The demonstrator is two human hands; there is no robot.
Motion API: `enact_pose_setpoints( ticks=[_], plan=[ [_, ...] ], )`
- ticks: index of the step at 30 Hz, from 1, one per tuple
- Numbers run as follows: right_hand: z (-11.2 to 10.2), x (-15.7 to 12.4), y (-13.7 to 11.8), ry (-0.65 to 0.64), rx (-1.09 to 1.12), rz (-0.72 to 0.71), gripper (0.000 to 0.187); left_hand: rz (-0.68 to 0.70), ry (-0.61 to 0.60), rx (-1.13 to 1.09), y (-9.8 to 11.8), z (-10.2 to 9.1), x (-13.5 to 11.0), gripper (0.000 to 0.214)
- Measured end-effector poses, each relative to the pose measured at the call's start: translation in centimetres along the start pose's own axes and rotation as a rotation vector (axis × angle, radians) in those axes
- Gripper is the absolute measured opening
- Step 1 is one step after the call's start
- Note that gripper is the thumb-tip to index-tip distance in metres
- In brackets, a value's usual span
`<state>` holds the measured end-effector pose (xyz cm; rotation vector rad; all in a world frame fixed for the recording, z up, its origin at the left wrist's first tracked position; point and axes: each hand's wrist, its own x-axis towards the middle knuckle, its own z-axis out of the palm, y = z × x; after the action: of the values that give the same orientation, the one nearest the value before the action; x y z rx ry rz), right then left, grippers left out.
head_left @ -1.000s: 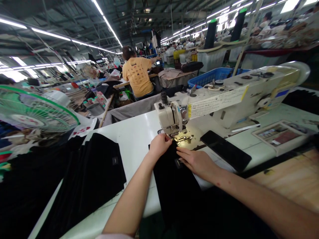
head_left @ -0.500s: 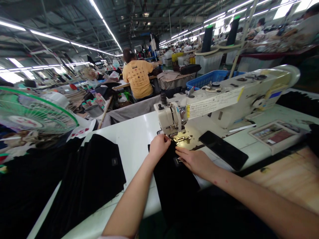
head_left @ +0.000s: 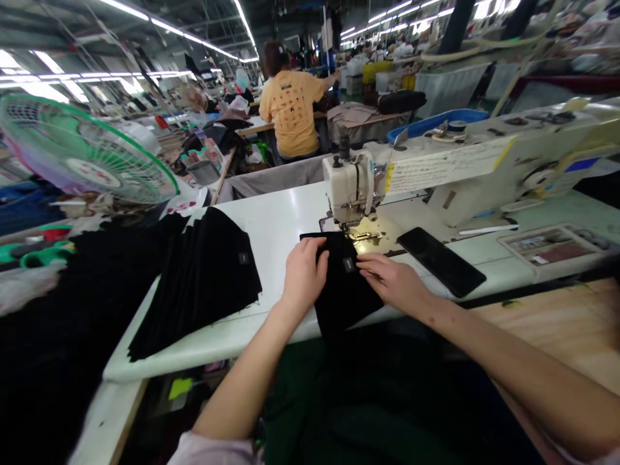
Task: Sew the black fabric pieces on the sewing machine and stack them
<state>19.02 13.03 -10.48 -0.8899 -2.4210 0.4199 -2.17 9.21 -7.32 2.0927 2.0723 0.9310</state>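
A black fabric piece (head_left: 341, 294) with a small dark label (head_left: 349, 265) lies on the sewing table, its far edge by the needle area of a sewing machine (head_left: 349, 187). My left hand (head_left: 305, 271) rests on the left side of this piece, fingers laid flat and thumb apart. At its right edge, beside the label, my right hand (head_left: 394, 279) touches the cloth with outstretched fingers; the palm side is hidden. Left of my hands lies a stack of black fabric pieces (head_left: 208, 278), the top one bearing a similar label.
A black phone (head_left: 440, 261) lies right of my right hand, near a tray (head_left: 549, 248) set in the tabletop. A green fan (head_left: 97, 158) stands at the left. Beyond the table, a person in a yellow shirt (head_left: 295, 113) sits facing away, near a blue basket (head_left: 436, 123).
My left hand has gone from pinching at the cloth's far edge to lying flat on it. The label shows more fully beside my right fingers. The view has tilted down.
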Motion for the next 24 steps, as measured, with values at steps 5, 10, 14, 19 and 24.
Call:
enact_pose_setpoints(
  ticks=[5, 10, 14, 19, 24],
  plan=[
    [-0.4, -2.8, -4.2, -0.068, 0.040, -0.305, 0.033, -0.087, 0.385, -0.304, 0.8, 0.1, -12.0, 0.009],
    [1.4, -3.4, -7.0, -0.111, -0.098, -0.454, 0.029, -0.386, 0.163, -0.429, 2.0, 2.2, -17.8, 0.018],
    [2.5, -3.0, -7.3, -0.128, -0.102, -0.414, 0.023, -0.518, 0.002, -0.542, 2.6, 2.1, -16.7, 0.014],
    [2.9, -2.8, -7.1, -0.064, 0.007, -0.366, 0.017, -0.536, 0.022, -0.596, 2.7, 1.9, -15.4, 0.016],
    [2.9, -2.9, -7.1, 0.025, 0.048, -0.388, 0.027, -0.530, 0.095, -0.664, 3.2, 1.6, -15.0, 0.022]
  ],
)
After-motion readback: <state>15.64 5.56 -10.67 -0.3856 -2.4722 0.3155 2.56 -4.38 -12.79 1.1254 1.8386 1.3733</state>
